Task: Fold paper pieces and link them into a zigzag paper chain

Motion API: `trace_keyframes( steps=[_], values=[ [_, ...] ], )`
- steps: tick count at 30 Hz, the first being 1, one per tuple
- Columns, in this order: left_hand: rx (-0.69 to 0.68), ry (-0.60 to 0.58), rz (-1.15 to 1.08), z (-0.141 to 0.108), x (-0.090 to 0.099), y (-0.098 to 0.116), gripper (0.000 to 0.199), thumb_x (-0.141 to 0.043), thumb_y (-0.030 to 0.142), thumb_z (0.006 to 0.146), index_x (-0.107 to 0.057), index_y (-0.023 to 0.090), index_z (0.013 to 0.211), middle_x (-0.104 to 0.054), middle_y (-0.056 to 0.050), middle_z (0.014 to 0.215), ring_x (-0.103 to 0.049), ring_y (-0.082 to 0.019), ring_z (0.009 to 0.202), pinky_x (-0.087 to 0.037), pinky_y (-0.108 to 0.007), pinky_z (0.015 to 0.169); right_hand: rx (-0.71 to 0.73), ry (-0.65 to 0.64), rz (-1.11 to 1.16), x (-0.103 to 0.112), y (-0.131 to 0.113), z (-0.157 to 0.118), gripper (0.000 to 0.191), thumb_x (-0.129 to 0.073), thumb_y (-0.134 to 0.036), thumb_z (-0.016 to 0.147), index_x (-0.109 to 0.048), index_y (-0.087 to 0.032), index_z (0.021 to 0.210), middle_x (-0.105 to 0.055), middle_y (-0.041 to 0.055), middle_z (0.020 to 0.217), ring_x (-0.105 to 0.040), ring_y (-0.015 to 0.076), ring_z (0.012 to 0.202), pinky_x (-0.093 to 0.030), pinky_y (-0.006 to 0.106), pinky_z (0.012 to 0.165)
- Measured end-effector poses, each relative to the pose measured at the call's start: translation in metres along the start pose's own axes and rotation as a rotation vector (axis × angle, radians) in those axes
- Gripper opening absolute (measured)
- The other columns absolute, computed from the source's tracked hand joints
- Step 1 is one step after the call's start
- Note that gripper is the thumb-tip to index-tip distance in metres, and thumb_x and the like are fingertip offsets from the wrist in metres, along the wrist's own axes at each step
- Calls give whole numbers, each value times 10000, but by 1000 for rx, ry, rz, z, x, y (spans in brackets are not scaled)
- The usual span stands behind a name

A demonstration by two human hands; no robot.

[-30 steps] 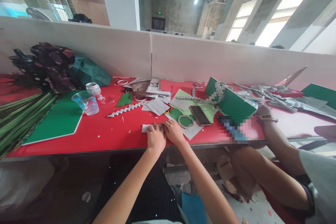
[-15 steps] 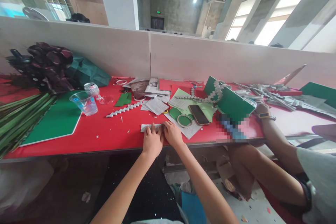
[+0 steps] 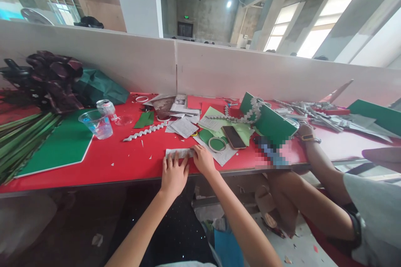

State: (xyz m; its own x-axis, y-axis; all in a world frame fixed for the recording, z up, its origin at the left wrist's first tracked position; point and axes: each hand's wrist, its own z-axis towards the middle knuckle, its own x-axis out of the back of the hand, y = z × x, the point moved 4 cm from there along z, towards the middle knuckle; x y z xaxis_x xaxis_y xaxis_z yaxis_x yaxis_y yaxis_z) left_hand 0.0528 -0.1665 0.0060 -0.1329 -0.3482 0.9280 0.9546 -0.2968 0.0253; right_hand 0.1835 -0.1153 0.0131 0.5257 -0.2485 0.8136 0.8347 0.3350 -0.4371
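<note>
A folded strip of printed paper (image 3: 179, 152) lies near the front edge of the red table. My left hand (image 3: 174, 174) rests flat on it, palm down, with its fingers spread over the strip's near side. At the strip's right end, the fingers of my right hand (image 3: 203, 159) are bent and closed on the paper; that end is partly hidden under them. Just beyond my hands lie loose paper sheets (image 3: 184, 127). A woven zigzag paper chain (image 3: 145, 132) is on the left of these sheets, and a white ring (image 3: 217, 144) sits to the right.
A phone (image 3: 234, 137) lies right of the ring, near a standing green board (image 3: 274, 122). On the left are a plastic cup (image 3: 99, 127), a can (image 3: 106, 109) and long green leaves (image 3: 29, 142). Another person's hand (image 3: 305, 130) is at the right. A partition (image 3: 250, 75) runs behind.
My left hand has slid left along the paper strip, and its fingers are now more spread. My right hand stays at the strip's right end. The view has shifted slightly.
</note>
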Motion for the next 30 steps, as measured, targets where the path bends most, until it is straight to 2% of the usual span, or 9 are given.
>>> trace_keyframes(
  steps=[4,8,12,17,23,30],
  values=[
    [17,-22,15,-10,3,-5,448,-357,361,951,-490,286,1372,-457,-143,1429,-366,-388,1337,-271,-629,1044,3,4,-8,1,-2,1,241,-431,-106,875,-596,-208,1019,-651,49,1033,-561,177,1012,-427,268,816],
    [29,-45,23,-13,4,-7,455,-344,370,953,-490,280,1374,-462,-149,1424,-362,-383,1340,-261,-625,1049,-14,21,-60,-3,-8,3,160,-441,-158,893,-583,-205,948,-632,55,955,-547,195,966,-428,285,788],
    [35,-51,47,-13,4,-6,460,-336,368,954,-489,262,1376,-450,-146,1434,-353,-377,1347,-250,-618,1058,-33,49,-133,-9,-14,4,109,-477,-199,881,-561,-194,950,-596,79,958,-507,226,982,-420,322,824],
    [43,-51,47,-13,3,-4,488,-312,360,959,-489,179,1377,-422,-175,1445,-340,-378,1355,-241,-613,1073,-15,47,-167,-13,-16,2,183,-520,-242,857,-548,-170,1023,-563,100,1004,-471,246,1018,-408,355,884],
    [39,-41,73,-14,2,-3,517,-299,346,962,-464,96,1384,-415,-199,1440,-326,-379,1362,-246,-611,1076,6,51,-208,-13,-18,-1,329,-556,-376,845,-546,-156,1090,-540,120,1038,-449,278,1029,-408,397,892],
    [49,-23,86,-14,3,-5,533,-290,379,961,-500,85,1353,-419,-204,1437,-348,-359,1356,-241,-585,1088,-4,8,-181,-15,-13,0,267,-519,-264,857,-550,-159,1101,-537,123,1053,-451,273,1030,-404,403,924]
  ],
)
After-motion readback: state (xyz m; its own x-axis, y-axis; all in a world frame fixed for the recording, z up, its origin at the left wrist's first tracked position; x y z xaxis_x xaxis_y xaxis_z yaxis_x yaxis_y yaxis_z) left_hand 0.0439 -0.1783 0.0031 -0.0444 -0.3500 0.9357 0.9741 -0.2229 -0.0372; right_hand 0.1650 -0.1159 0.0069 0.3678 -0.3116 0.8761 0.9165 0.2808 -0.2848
